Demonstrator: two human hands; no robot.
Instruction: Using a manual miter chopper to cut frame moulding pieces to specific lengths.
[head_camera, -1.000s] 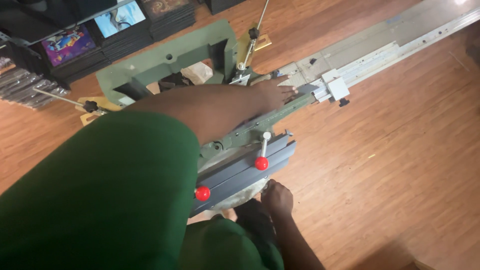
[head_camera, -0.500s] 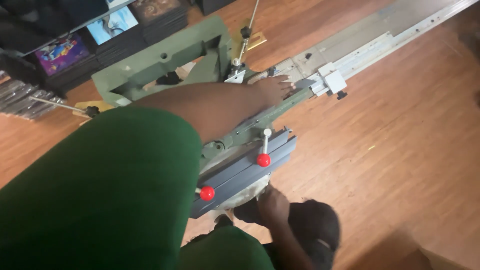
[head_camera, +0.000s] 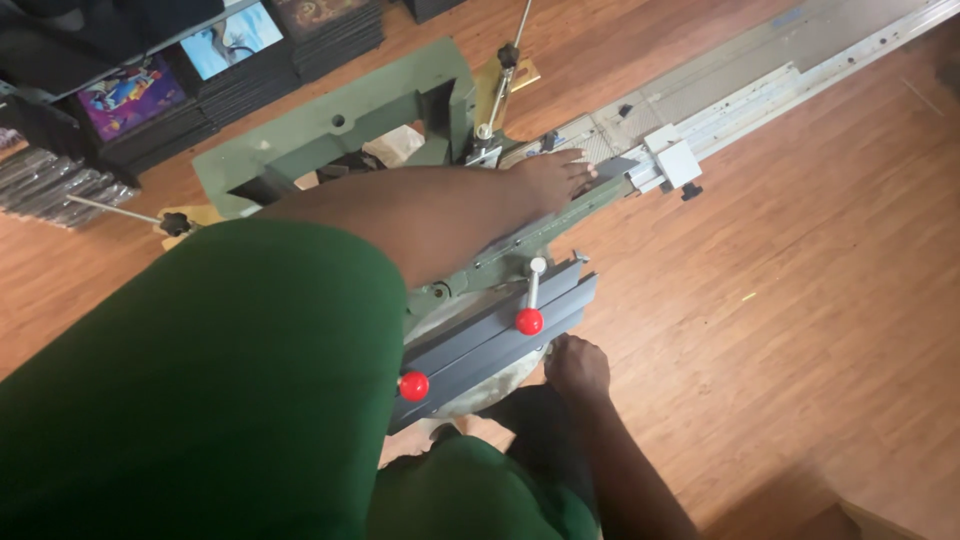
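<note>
Head view, left hand flat on green machine, right hand below grey rail

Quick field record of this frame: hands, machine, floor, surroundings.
left hand: flat on the green machine bed, by the long rail
right hand: low at the machine's near edge, below the grey bar; grip not visible
knobs: two red, on the grey bar
floor: wood planks
far left: stacked cases
</note>
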